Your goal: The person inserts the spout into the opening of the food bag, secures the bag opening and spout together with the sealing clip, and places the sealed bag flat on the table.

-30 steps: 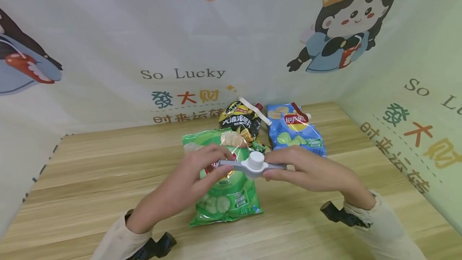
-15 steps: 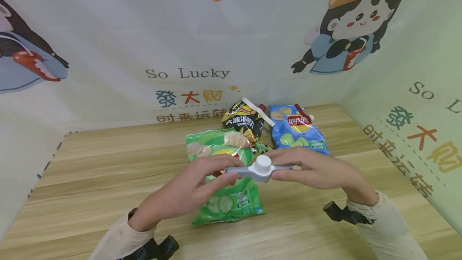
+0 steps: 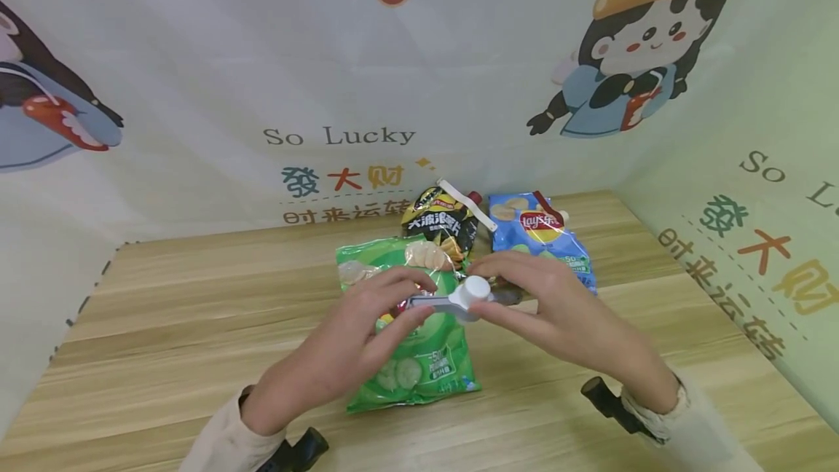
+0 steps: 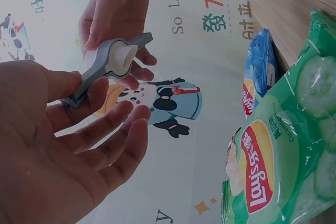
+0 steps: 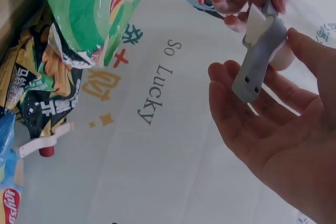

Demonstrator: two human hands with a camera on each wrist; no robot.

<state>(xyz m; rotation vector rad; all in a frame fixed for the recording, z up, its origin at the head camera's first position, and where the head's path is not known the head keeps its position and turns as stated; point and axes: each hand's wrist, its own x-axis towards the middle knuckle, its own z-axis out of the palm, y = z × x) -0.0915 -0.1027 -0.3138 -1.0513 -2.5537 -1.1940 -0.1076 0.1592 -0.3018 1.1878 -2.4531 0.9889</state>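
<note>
A grey bag clip [image 3: 442, 304] with a round white spout cap [image 3: 476, 288] is held up between both hands, over the green chip bag [image 3: 429, 374]. My left hand [image 3: 344, 333] pinches one end of the clip between thumb and index finger; its other fingers are loosely bent in the left wrist view. At the opposite side, my right hand [image 3: 566, 312] has its thumb tip right by the cap, and its fingers reach behind the clip. In the right wrist view, the clip's grey underside [image 5: 254, 72] shows near the bent right fingers.
Behind the green bag on the wooden table [image 3: 197, 312] lies a black chip bag [image 3: 432, 224] with a white clip [image 3: 467, 204] across its top. To its right is a blue chip bag [image 3: 540, 228] with a dark red clip [image 3: 545, 205]. Printed cloth walls [image 3: 216, 79] stand behind and beside.
My right hand has turned and its fingers have lifted from the clip's right arm, with the thumb now close by the cap. The left hand keeps its pinch. The bags stay put.
</note>
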